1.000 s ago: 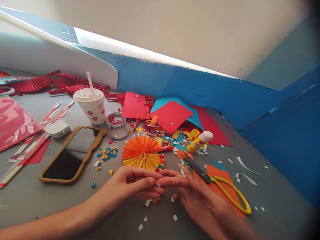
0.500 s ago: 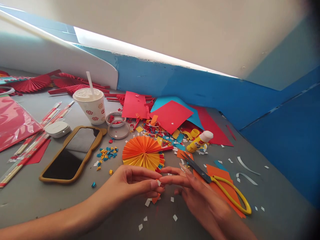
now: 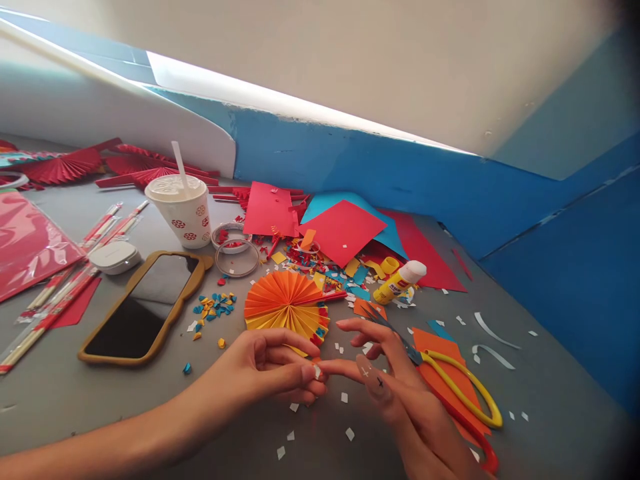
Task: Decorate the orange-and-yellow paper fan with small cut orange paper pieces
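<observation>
Head view:
- Two hands, together: left hand (image 3: 260, 367) pinching one white paper scrap (image 3: 317, 371); right hand (image 3: 395, 393) spread, index fingertip touching the scrap.
- One paper fan (image 3: 285, 307), just beyond left hand.
- One pair of scissors (image 3: 460, 387), beneath right hand.
- One glue stick (image 3: 400, 283), beyond right hand.
- One phone (image 3: 150, 300), left of left hand.
- One cup (image 3: 177, 213) and two tape rings (image 3: 231, 230), beyond left hand.

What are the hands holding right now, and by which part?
A small white paper scrap, pinched at the fingertips of the left hand, right index fingertip against it; which edge is too small to tell.
</observation>
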`<state>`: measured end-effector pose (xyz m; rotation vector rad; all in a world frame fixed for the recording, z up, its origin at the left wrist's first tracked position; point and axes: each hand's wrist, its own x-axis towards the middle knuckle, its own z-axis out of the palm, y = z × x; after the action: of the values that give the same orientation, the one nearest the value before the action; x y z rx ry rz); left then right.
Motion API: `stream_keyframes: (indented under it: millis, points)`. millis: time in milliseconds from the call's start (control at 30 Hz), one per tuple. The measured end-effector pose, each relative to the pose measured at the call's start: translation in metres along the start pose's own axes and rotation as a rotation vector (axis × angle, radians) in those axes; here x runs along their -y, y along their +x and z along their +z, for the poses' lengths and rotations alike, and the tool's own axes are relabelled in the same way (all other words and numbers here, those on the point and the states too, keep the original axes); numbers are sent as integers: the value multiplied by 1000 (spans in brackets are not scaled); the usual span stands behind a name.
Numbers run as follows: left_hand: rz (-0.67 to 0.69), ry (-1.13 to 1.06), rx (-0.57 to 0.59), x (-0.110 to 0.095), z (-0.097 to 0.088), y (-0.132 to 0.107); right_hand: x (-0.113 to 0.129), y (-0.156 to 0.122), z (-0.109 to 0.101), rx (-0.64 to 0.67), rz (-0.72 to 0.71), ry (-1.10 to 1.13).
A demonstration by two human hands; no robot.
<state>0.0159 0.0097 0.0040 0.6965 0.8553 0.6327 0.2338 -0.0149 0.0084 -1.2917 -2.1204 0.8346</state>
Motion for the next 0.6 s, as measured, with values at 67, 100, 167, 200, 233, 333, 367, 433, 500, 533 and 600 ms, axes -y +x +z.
stream_keyframes:
  millis: [67,100,167,200,233,333,367,433,500,533,600]
  points:
    - [16,2,7,1,1,-1,-2,0,-1,-21,-1,-22]
    - [23,2,6,1,1,-1,-3,0,-2,-41,-13,-32]
    - [30,5,2,0,1,-1,-5,1,-3,-108,-121,-85]
    - [31,4,-1,0,1,-1,-5,1,-3,-146,-213,-137]
    - [31,5,0,0,0,0,-5,0,-2,-175,-313,-206]
    - [41,-2,3,-1,-2,2,-5,-1,-1,-223,-511,-407]
    - [44,-3,4,0,-3,2,-5,-1,-1,-224,-530,-444]
    - [42,-2,0,0,-3,3,-6,0,0,-218,-534,-459]
    - [38,7,-3,1,-3,3,-7,1,1,-215,-516,-436]
    - [41,15,0,2,-3,3,-7,1,2,-219,-512,-425]
    - [60,31,15,3,-4,3,-7,2,3,-245,-510,-412]
